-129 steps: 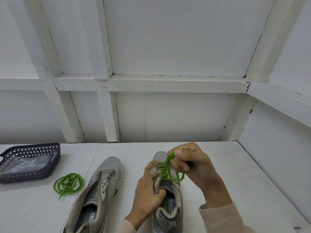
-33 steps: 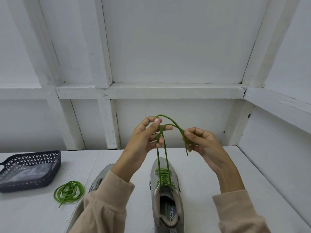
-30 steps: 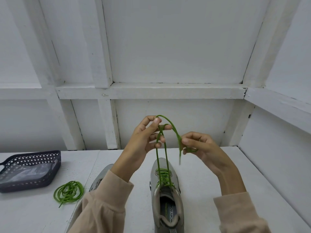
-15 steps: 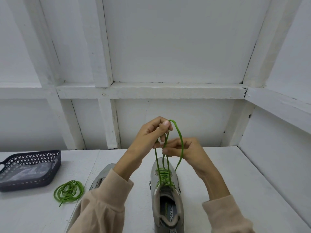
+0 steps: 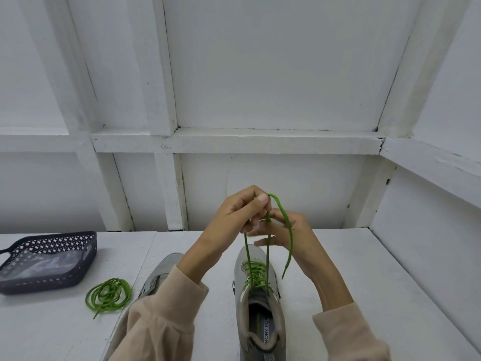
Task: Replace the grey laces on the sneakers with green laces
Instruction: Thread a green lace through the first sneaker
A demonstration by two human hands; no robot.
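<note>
A grey sneaker [image 5: 260, 316] stands toe-away on the white table, threaded with a green lace [image 5: 256, 276]. Both lace ends rise taut from the eyelets to my hands, held above the toe. My left hand [image 5: 234, 217] pinches the lace at the top between thumb and fingers, and a loop arcs over to the right. My right hand [image 5: 289, 235] sits just behind it with its fingers around the strands; one lace tip dangles at its right. The second grey sneaker [image 5: 162, 269] lies left, mostly hidden by my left sleeve.
A coiled spare green lace [image 5: 108, 295] lies on the table at the left. Behind it stands a dark perforated basket [image 5: 75, 272] with something clear and plastic inside. White framed walls close the table at the back and on the right.
Over the last second my right hand moved left to meet my left hand, and the lace loop narrowed. Earlier both hands worked low at the sneaker's eyelets.
</note>
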